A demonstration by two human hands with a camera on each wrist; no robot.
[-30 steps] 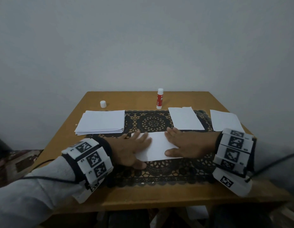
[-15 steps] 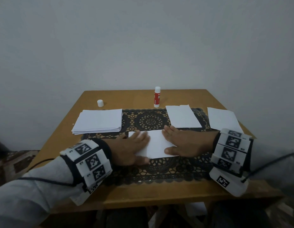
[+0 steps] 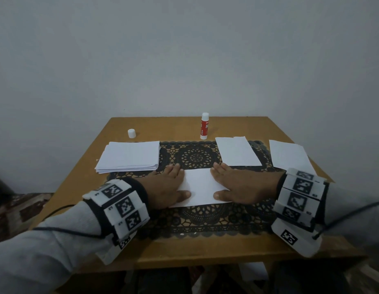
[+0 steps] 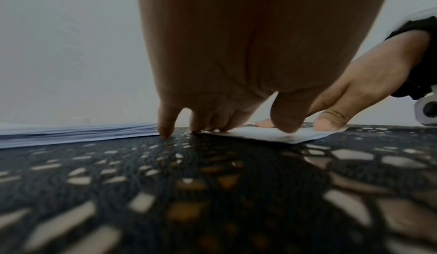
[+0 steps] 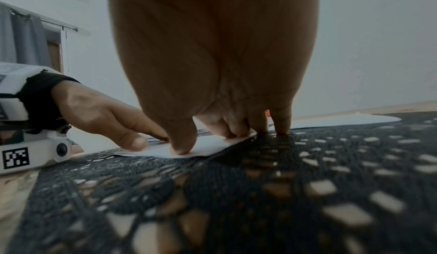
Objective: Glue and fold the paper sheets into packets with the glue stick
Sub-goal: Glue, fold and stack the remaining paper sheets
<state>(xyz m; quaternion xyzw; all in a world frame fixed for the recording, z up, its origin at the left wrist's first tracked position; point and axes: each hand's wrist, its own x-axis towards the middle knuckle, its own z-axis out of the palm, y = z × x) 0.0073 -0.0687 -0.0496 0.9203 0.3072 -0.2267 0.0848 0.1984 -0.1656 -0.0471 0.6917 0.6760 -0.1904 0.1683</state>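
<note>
The wooden table (image 3: pixel 86 166) carries a dark lace mat (image 3: pixel 197 155) across its middle, and every place below is told from that mat. On the mat's near middle lies the folded sheet (image 3: pixel 202 185), flat, its long axis running left to right across the person's front, its short ends under the two hands. The left hand (image 3: pixel 165 188) lies palm down on the sheet's left end, fingers straight and close together pointing away from the person, thumb laid on the paper; in the left wrist view the little finger comes down on the mat just off the sheet's edge. The right hand (image 3: pixel 240 187) presses the right end the same way, flat and spread, gripping nothing; in the right wrist view its two outer fingertips touch the mat beyond the paper's corner.

Against the pictures of a second and half a second ago, the hands sit wider apart, so more bare paper shows between them; the sheet itself lies where it lay.

A stack of sheets (image 3: pixel 129 157) rests over the mat's far left corner, just beyond the left fingertips. A finished packet (image 3: pixel 237 151) lies on the mat's far right part, close past the right fingertips, and another packet (image 3: pixel 289 155) lies off the mat's right edge. The glue stick (image 3: pixel 204 126) stands upright on bare wood behind the mat's far edge, uncapped or not I cannot tell. A small white cap (image 3: pixel 131 133) stands behind the stack, left of the glue stick.
</note>
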